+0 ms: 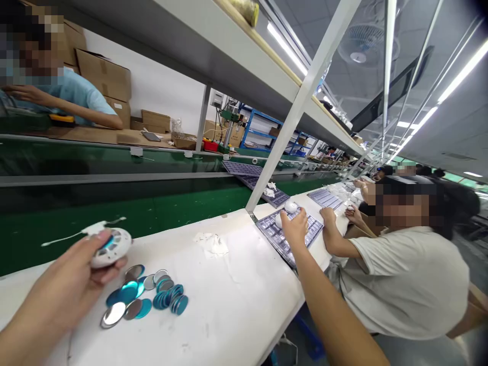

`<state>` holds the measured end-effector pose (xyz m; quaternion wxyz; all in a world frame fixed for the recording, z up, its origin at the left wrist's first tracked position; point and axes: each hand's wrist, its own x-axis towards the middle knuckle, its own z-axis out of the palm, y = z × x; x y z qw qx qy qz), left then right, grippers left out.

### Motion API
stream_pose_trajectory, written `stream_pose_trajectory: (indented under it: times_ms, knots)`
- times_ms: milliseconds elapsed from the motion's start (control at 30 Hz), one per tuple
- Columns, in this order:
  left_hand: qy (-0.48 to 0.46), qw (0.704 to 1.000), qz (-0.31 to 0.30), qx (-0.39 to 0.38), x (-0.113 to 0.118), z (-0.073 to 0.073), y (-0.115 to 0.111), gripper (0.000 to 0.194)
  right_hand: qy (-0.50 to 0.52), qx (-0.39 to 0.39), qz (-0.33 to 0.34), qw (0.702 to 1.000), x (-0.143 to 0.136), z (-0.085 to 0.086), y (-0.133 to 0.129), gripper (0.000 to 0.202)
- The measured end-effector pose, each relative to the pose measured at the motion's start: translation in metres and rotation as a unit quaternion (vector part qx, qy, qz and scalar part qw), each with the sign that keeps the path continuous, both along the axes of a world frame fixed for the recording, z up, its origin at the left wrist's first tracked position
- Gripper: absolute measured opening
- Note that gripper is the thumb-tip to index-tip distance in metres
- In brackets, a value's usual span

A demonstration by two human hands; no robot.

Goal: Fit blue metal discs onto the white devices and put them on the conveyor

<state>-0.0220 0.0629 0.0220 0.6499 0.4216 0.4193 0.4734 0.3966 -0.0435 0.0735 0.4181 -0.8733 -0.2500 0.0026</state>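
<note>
In my left hand [72, 274] is a small white round device [112, 248] with dark vent slots and a blue patch, pinched between thumb and fingers. A white strap [82, 231] sticks out beyond it over the green surface. My right hand [295, 229] reaches to the dark compartmented tray [312, 231], its fingers curved around a white round device [290, 206]. Another white round part [278, 220] lies against the thumb side of that hand; the fingers hide some of the contact. Loose round discs [129, 291], some blue and some silver, lie on the white bench near my left hand.
A crumpled white scrap [215, 245] lies on the white bench [229, 305]. A slanted metal post [282, 127] rises at the bench edge under a shelf. A co-worker in a light shirt [404, 284] sits at right; another person in blue [80, 94] works across the green belt [152, 203].
</note>
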Motion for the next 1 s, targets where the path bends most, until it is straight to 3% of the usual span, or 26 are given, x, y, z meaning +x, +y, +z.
stream_pose_trajectory:
  times_ms: [67, 133, 200, 267, 333, 433, 500, 567, 600, 700, 767, 833, 900, 1000]
  knots:
    - [-0.064, 0.995, 0.059, -0.057, -0.007, 0.005, 0.010, 0.030, 0.005, -0.046, -0.031, 0.998, 0.026, -0.001, 0.006, 0.056]
    - [-0.101, 0.988, 0.074, -0.089, -0.009, 0.011, 0.011, 0.038, 0.009, -0.077, -0.038, 0.996, 0.035, -0.005, 0.009, 0.044]
    - [-0.099, 0.989, 0.058, -0.093, -0.008, 0.014, 0.004, 0.039, 0.004, -0.085, -0.030, 0.996, 0.033, -0.009, 0.011, 0.045]
    - [-0.083, 0.991, 0.047, -0.090, -0.004, 0.018, -0.007, 0.030, -0.007, -0.069, -0.005, 0.998, 0.016, -0.012, 0.010, 0.061]
    - [-0.078, 0.994, 0.020, -0.073, 0.004, 0.022, -0.022, 0.020, -0.016, -0.044, 0.046, 0.998, -0.018, -0.017, 0.008, 0.073]
    - [-0.074, 0.992, -0.083, -0.066, 0.024, 0.031, -0.048, 0.022, 0.015, 0.029, 0.223, 0.974, -0.099, -0.030, 0.004, 0.079]
    - [-0.088, 0.982, -0.147, -0.084, 0.038, 0.036, -0.065, 0.026, 0.086, 0.161, 0.427, 0.885, -0.158, -0.037, 0.002, 0.090]
    - [-0.152, 0.965, -0.181, -0.113, 0.048, 0.038, -0.075, 0.028, 0.115, 0.189, 0.514, 0.829, -0.200, -0.038, 0.002, 0.089]
    - [-0.174, 0.962, -0.172, -0.123, 0.050, 0.038, -0.077, 0.029, 0.116, 0.187, 0.528, 0.821, -0.212, -0.037, 0.002, 0.085]
    - [-0.183, 0.970, -0.098, -0.130, 0.049, 0.035, -0.074, 0.033, 0.084, 0.096, 0.526, 0.841, -0.214, -0.033, -0.005, 0.050]
    - [-0.181, 0.973, -0.072, -0.128, 0.047, 0.032, -0.068, 0.035, 0.038, -0.058, 0.523, 0.849, -0.203, -0.034, -0.015, 0.028]
    - [-0.183, 0.972, -0.070, -0.131, 0.045, 0.028, -0.064, 0.039, -0.017, -0.201, 0.515, 0.833, -0.195, -0.040, -0.027, 0.023]
    - [-0.180, 0.971, -0.083, -0.133, 0.045, 0.025, -0.063, 0.042, -0.059, -0.238, 0.511, 0.824, -0.194, -0.048, -0.036, 0.021]
    - [-0.164, 0.972, -0.111, -0.128, 0.047, 0.021, -0.065, 0.045, -0.076, -0.205, 0.531, 0.819, -0.196, -0.056, -0.040, 0.003]
